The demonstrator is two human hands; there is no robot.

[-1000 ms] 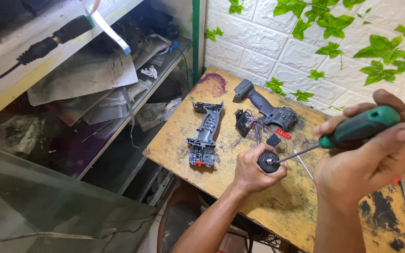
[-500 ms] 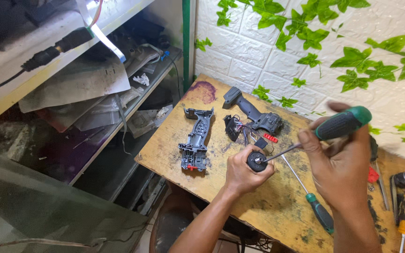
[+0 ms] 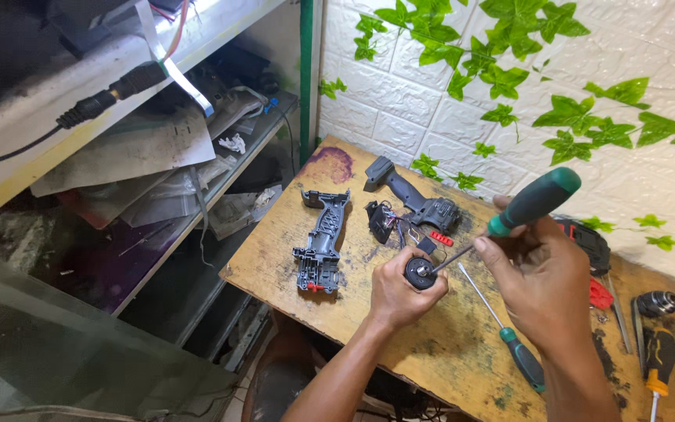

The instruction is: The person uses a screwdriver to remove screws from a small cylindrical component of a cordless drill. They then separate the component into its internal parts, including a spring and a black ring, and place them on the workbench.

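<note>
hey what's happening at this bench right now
A person is working on a taken-apart power tool. The left hand grips a small round black part, and the right hand holds a green-handled screwdriver with its tip at that part. Two grey housing halves and a second screwdriver lie on the worn wooden table.

Surface: stained wooden workbench [image 3: 431,359]
9 o'clock: grey drill housing half [image 3: 320,242]
12 o'clock: second housing half with wiring [image 3: 419,205]
4 o'clock: green-handled screwdriver [image 3: 509,340]
3 o'clock: yellow-handled screwdriver [image 3: 656,359], drill chuck [image 3: 654,303]
</note>
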